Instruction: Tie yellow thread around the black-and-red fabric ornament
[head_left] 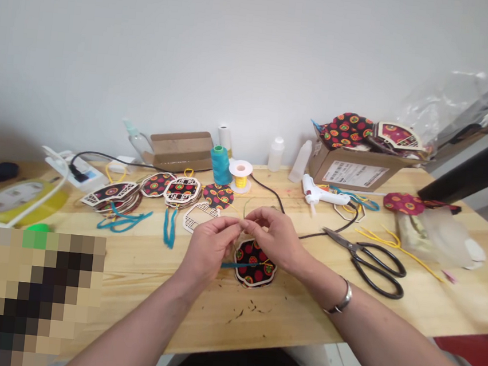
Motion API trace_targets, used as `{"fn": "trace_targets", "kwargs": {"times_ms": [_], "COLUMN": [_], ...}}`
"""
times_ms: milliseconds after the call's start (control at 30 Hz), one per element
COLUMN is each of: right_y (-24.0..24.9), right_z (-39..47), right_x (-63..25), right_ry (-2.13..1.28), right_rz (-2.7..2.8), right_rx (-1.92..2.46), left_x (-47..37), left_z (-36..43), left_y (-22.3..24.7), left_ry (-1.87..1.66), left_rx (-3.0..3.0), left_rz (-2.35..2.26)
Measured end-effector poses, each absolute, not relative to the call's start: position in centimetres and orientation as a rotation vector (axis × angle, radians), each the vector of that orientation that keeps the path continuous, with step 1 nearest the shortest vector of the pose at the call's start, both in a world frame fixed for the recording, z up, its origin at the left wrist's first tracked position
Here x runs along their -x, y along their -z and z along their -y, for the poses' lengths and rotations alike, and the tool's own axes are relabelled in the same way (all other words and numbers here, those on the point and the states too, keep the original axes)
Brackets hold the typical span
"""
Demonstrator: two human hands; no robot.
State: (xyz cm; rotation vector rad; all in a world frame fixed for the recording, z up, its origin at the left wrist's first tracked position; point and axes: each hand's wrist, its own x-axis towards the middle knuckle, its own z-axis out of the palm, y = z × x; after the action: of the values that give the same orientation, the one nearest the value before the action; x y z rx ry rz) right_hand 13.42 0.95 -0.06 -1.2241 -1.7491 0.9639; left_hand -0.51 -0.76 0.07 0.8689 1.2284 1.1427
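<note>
My left hand [212, 243] and my right hand [277, 239] meet with fingertips pinched together above the table. What they pinch is too small to make out; a thin strand shows just above the right fingers. Directly beneath them lies a patterned fabric ornament [255, 273], black with red motifs and a pale rim. Across it runs a blue cord [236, 265], with a bit of yellow cord at its right side. Beyond the left hand are a bare cut-out frame [194, 218] and a round fabric piece [219, 195].
Black-handled scissors [376, 267] and a white glue gun [323, 195] lie to the right. A teal thread cone [221, 166] and a yellow cord spool [240, 177] stand behind. Stacked ornaments [183, 191] sit left; a cardboard box [357, 170] stands back right. Dark scraps lie in front.
</note>
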Motion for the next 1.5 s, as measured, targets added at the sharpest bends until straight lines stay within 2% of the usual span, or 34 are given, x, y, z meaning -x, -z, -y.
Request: {"fn": "trace_targets", "kwargs": {"times_ms": [367,700,1233,1500], "right_y": [0.0,0.1,-0.3,-0.4], "right_z": [-0.3,-0.2,-1.5,-1.6], "right_x": [-13.1,-12.9,-13.7,-13.7], "right_ry": [-0.736,-0.746,-0.998,-1.027], "right_rz": [1.844,1.834,1.702,1.687], "right_rx": [1.294,1.362,1.245,1.208], "left_x": [0.5,0.4,0.4,0.4], "left_z": [0.9,1.3,1.1,1.0], "left_y": [0.4,-0.6,-0.1,-0.3], "left_ry": [-1.114,-1.147,-1.068,-1.06], "left_rx": [-1.07,-1.292,-0.883,-0.824], "left_rz": [-1.329,-1.459,-1.136,-1.126]}}
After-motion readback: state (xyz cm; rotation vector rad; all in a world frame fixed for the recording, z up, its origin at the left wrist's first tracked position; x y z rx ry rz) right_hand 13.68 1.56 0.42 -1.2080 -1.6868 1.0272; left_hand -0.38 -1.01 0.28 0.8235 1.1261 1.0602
